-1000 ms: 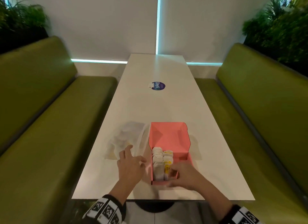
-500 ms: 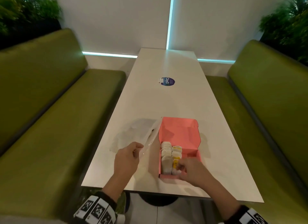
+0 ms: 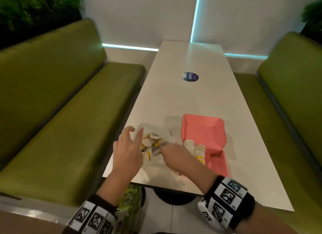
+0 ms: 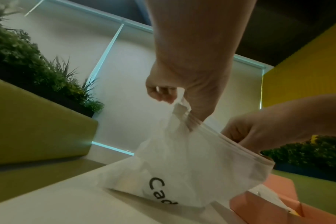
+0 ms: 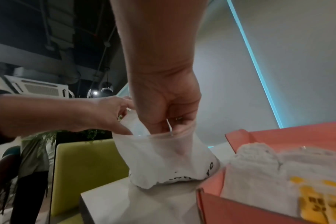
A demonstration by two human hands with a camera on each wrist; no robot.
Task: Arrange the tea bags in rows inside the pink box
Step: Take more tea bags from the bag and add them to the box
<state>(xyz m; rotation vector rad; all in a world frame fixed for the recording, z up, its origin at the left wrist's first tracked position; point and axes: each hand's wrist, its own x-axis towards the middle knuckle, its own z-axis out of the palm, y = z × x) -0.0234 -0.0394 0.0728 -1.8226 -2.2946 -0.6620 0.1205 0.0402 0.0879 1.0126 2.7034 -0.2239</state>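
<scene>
low in the frame, the left hand (image 3: 128,152) pinches the rim of a white plastic bag (image 4: 182,163), holding it open. the right hand (image 3: 176,155) reaches inside, fingertips hidden, grip unclear. right of centre on the desk (image 3: 183,101), the pink box (image 3: 218,165) holds upright tea bags (image 3: 195,149) in two rows running away from the viewer.

The room is dim. Cyan light strips (image 3: 195,16) on the wall glow and flare a little where they meet the bench (image 3: 52,94). The white table (image 3: 188,59) carries a soft sheen at its far end. All views bend at the edges. The plants (image 3: 34,5) smear with motion blur, and tea bags (image 5: 278,166) close to the right wrist camera are out of focus.
</scene>
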